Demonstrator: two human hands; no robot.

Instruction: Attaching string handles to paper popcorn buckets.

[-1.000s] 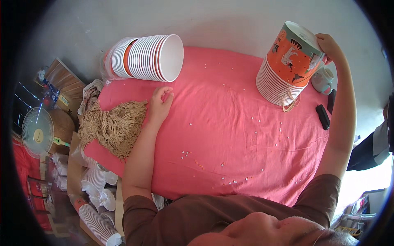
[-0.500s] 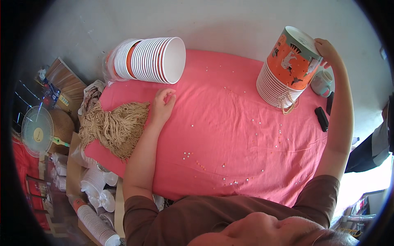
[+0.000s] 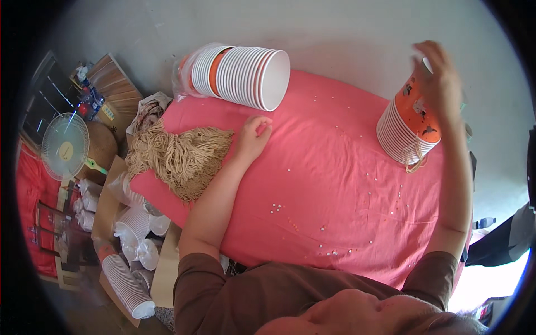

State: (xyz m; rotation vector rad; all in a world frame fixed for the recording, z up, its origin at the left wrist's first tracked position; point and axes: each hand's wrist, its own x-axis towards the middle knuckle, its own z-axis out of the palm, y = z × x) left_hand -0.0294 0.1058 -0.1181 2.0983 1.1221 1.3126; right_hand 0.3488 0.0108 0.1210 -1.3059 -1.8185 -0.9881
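Note:
My left hand [image 3: 254, 138] rests on the pink cloth with its fingers loosely curled. A gap shows between thumb and forefinger, and I see nothing held. Just beyond it lies a sideways stack of white-rimmed paper buckets [image 3: 245, 75], its open end toward the right. A second stack of paper buckets [image 3: 405, 134] stands upside down at the far right, orange with animal prints, a loop of beige cord [image 3: 414, 162] hanging at its rims. Blurred by motion, my right hand [image 3: 441, 86] is over the top of this stack, fingers stretched out. It hides part of the bucket.
A heap of beige cords [image 3: 187, 156] lies left of my left forearm. Small white and orange bits [image 3: 335, 253] are scattered over the pink tablecloth [image 3: 312, 195]. Beside the table, a cardboard box [image 3: 167, 268] holds stacked cups [image 3: 127, 286]. A round fan [image 3: 65, 146] is at the far left.
The whole view has shifted, so the table sits further right. My right hand has come off the top bucket's edge and swung leftward across it. My left hand stays beside the lying stack.

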